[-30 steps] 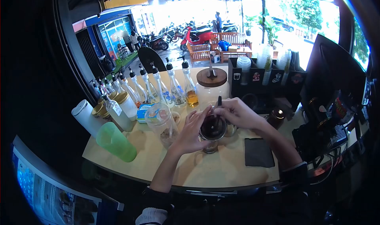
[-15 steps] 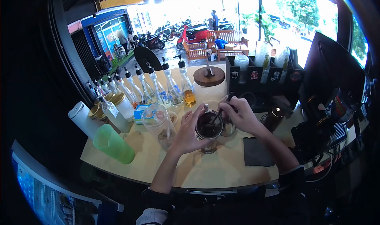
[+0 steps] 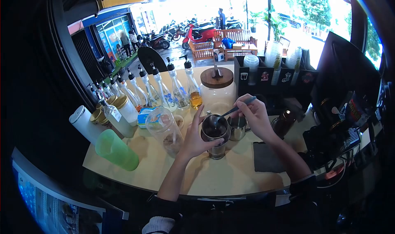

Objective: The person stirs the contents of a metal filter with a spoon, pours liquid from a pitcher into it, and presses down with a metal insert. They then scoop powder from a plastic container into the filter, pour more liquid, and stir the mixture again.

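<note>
My left hand [image 3: 196, 139] is wrapped around the side of a glass [image 3: 216, 145] with dark liquid in it, thumb across the near side. My right hand [image 3: 256, 115] pinches the handle of a spoon [image 3: 231, 111], whose lower end is inside the glass. Just right of the glass, a metal pitcher [image 3: 238, 132] stands partly behind my right hand. To the left of my left hand is a clear plastic cup [image 3: 163, 125] with some brown content. A large white jar with a wooden lid [image 3: 217, 78] stands beyond the glass.
Pump bottles [image 3: 179, 90] line the counter's [image 3: 144, 168] back left. A green cup [image 3: 117, 151] stands near the left edge. A dark cloth [image 3: 266, 158] lies at right, near a cup organizer [image 3: 271, 81]. Outside are a red scooter [image 3: 198, 36] and people [image 3: 221, 19].
The spoon in my right hand now tilts further right, and that hand has moved slightly up and right. My left thumb has shifted across the glass, and the metal pitcher shows more.
</note>
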Demonstrator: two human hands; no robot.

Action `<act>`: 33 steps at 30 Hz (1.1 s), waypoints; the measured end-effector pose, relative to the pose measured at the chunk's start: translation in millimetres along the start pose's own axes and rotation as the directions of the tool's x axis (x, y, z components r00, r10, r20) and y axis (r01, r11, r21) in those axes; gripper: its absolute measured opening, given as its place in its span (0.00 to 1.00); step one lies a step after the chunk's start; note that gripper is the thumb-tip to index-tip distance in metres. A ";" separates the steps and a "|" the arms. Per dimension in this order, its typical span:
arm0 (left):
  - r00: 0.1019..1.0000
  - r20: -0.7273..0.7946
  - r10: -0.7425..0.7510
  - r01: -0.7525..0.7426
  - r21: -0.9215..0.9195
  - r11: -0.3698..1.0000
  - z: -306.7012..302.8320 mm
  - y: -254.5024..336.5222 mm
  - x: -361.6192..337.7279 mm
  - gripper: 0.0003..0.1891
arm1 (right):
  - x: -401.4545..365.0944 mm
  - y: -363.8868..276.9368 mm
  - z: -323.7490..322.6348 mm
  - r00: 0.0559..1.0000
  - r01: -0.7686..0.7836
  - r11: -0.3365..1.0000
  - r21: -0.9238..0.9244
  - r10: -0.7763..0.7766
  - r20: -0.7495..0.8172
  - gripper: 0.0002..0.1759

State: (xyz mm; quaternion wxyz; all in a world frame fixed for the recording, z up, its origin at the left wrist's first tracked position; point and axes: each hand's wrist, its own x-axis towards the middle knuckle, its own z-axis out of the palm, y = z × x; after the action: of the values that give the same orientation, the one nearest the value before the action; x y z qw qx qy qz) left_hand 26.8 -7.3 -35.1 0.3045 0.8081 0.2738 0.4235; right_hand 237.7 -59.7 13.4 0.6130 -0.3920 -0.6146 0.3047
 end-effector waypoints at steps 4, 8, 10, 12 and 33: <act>1.000 0.008 -0.001 0.001 0.001 1.000 2.3 -3.1 0.2 0.63 | -2.5 3.2 2.5 0.999 0.037 0.998 -0.055 -0.036 0.014 0.09; 1.000 0.017 -0.002 0.002 -0.002 1.000 -3.9 -2.1 -1.9 0.63 | -7.8 -2.8 10.8 0.991 0.129 0.981 -0.144 -0.121 0.065 0.07; 0.997 -0.010 0.079 -0.074 0.258 0.963 -16.1 11.2 -3.2 0.56 | -8.9 -7.8 10.7 0.984 0.169 0.950 -0.262 -0.148 0.099 0.07; 0.991 -0.079 0.106 -0.084 0.247 0.966 -19.9 18.0 -2.8 0.52 | -11.5 -23.2 14.5 0.959 0.282 0.866 -0.413 -0.237 0.157 0.06; 0.894 -0.214 0.395 -0.260 0.471 0.843 -20.1 32.2 3.9 0.04 | -24.7 95.9 -67.8 0.990 -0.134 0.790 -0.598 0.133 -0.047 0.11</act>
State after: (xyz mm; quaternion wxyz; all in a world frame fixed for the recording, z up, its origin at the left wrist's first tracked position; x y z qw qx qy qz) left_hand 17.6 -20.7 -0.6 -0.0048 0.8155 0.2599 0.5171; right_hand 313.8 -39.4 -77.0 0.4353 -0.6084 -0.6493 0.1369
